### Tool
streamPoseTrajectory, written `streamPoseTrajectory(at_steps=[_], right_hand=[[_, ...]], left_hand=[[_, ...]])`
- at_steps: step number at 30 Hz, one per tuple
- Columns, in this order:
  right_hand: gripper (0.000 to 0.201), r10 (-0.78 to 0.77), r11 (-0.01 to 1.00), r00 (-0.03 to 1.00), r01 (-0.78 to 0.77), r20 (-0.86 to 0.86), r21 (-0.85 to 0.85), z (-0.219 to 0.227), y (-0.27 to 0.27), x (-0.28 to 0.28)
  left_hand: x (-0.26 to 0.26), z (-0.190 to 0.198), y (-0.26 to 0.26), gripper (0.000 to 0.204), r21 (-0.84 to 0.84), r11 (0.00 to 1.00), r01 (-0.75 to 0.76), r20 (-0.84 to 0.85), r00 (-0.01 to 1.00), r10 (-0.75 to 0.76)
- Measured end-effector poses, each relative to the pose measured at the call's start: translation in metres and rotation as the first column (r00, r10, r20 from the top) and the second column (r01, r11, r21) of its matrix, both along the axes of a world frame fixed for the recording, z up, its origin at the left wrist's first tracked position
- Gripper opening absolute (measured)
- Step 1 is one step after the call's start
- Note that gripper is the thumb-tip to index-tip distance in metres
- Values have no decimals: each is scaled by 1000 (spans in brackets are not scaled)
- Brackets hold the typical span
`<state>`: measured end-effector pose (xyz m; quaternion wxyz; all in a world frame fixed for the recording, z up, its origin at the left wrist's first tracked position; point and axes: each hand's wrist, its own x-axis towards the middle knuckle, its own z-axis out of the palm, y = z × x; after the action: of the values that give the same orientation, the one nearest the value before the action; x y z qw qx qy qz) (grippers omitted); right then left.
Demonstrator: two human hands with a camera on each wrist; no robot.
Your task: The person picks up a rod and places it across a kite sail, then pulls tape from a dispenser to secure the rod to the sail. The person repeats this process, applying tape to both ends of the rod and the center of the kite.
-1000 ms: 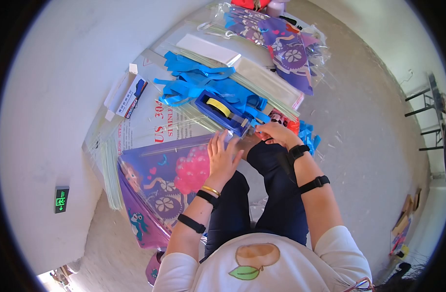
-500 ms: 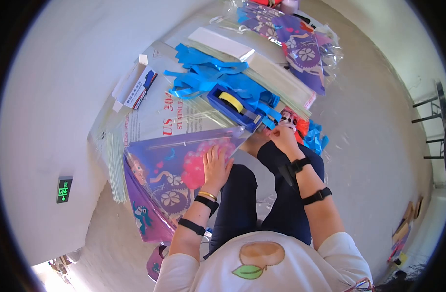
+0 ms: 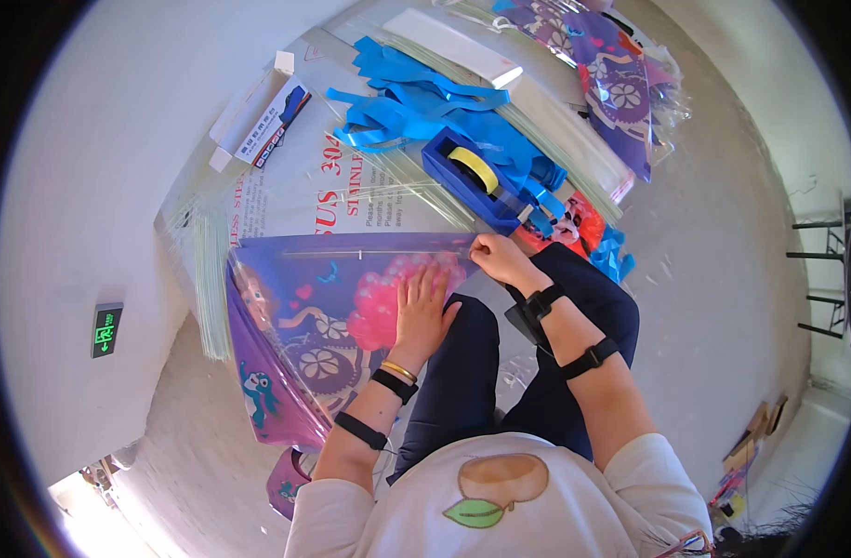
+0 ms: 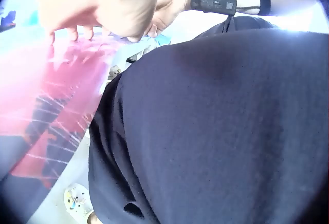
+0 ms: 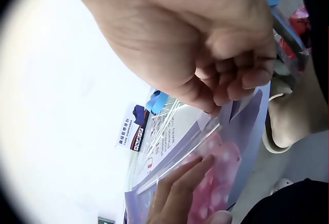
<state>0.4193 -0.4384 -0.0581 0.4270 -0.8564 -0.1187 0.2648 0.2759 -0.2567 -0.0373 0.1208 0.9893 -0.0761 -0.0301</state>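
Observation:
A purple printed plastic kite [image 3: 318,321] with pink balloons on it lies spread at the left of the person's lap, a thin rod along its upper edge. My left hand [image 3: 422,314] rests flat on the pink part, fingers spread. In the right wrist view, my right hand [image 5: 205,54] has thumb and fingertips pinched together at the kite's upper right corner [image 5: 239,111]. A pale sliver shows there; whether it is tape, I cannot tell. The blue tape dispenser [image 3: 500,212] with a yellow roll stands just beyond that hand.
Blue ribbons [image 3: 416,98] lie heaped behind the dispenser. Bundles of thin rods [image 3: 211,288] lie at the left table edge and farther back. An open tape dispenser box [image 3: 263,116] is at the far left. More printed sheets [image 3: 620,98] in clear wrap lie at the back right.
My right hand has moved from beside the tape dispenser leftward to the kite's corner. The left hand slid back from the kite's edge near the dispenser and now lies on the balloon print.

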Motion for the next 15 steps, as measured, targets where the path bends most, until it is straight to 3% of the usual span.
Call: streamPoseTrajectory(at_steps=[15], right_hand=[[20,-4,974,999,-6,-42,-227,-9,17,8]], left_hand=[[11,1,-12,71,21,997,-74,53,996,73]])
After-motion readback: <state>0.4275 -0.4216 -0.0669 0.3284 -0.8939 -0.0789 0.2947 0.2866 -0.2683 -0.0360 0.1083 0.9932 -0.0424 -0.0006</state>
